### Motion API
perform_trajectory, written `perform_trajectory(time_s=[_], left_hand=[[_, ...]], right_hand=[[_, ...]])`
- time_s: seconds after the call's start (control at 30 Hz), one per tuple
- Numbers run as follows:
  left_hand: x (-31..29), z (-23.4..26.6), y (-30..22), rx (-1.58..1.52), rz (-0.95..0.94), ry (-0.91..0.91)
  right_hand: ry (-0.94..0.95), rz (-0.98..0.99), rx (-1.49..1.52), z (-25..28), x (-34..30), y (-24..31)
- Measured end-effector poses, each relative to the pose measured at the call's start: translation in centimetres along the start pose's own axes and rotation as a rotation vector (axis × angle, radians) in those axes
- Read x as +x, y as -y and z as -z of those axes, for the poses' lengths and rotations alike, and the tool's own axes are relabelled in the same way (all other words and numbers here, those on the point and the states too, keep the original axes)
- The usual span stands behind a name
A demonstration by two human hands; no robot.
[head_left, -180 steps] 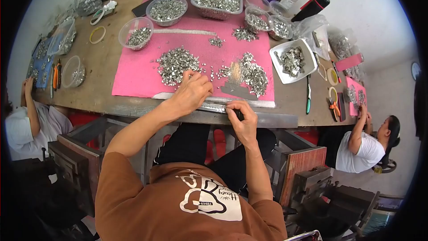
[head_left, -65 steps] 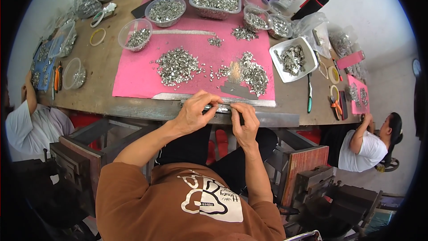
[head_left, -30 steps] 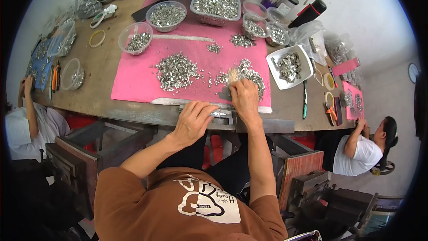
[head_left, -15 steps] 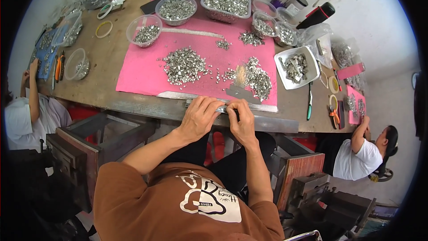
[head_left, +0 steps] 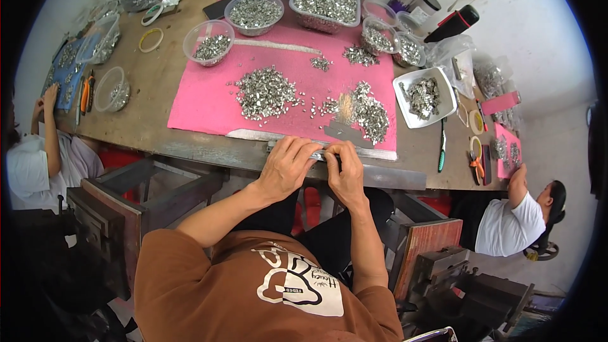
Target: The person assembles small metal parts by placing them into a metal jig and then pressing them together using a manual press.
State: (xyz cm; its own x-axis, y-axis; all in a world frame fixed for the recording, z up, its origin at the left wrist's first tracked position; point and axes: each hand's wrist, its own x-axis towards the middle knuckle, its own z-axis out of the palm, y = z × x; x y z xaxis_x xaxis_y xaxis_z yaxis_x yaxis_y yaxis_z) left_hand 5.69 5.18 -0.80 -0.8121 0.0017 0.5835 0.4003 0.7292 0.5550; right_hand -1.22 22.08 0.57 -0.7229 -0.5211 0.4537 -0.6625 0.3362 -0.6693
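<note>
At the near table edge, my left hand (head_left: 288, 168) has its fingers closed over a narrow silvery metal strip (head_left: 317, 155). Close beside it, my right hand (head_left: 346, 171) pinches at the strip's right end, with a small dark piece showing under its fingers; its kind is hidden. Beyond both hands lies a pink mat (head_left: 202, 101). A large heap of small shiny metal pieces (head_left: 266, 93) rests on its middle, and a second heap (head_left: 371, 117) lies to the right. Next to that heap is a flat grey plate (head_left: 345, 132).
Plastic tubs of metal pieces (head_left: 254, 14) line the mat's far side. To the right stand a white square dish (head_left: 424, 96), a green-handled brush (head_left: 442, 152) and orange-handled pliers (head_left: 476, 163). Two co-workers sit at the far left (head_left: 41, 164) and right (head_left: 510, 221).
My hands stay together at the strip with almost the same grip. The whole view has shifted slightly; nothing else has visibly moved.
</note>
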Motion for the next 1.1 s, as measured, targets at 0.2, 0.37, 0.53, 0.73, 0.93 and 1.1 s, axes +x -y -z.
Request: perform_trajectory(time_s=[0.2,0.37,0.53,0.73,0.93,1.1], left_hand=[[0.1,0.3,0.1,0.008,0.001,0.004],[0.1,-0.1,-0.2,0.006,0.007,-0.022],[0.1,0.1,-0.3,0.004,0.015,-0.031],[2.2,3.3,4.3,-0.06,0.003,-0.086],[5.9,8.0,16.1,0.105,0.054,-0.044],[5.9,7.3,17.9,0.08,0.009,0.126]], right_hand=[[-0.029,0.026,-0.012,-0.5,0.2,0.1],[-0.077,0.171,-0.177,-0.6,-0.4,0.1],[-0.046,0.251,-0.239,0.1,-0.4,0.4],[0.095,0.077,-0.1,2.0,2.2,0.2],[0.118,0.139,-0.065,-3.0,11.6,-1.0],[0.125,0.227,-0.124,-9.8,16.8,-3.6]])
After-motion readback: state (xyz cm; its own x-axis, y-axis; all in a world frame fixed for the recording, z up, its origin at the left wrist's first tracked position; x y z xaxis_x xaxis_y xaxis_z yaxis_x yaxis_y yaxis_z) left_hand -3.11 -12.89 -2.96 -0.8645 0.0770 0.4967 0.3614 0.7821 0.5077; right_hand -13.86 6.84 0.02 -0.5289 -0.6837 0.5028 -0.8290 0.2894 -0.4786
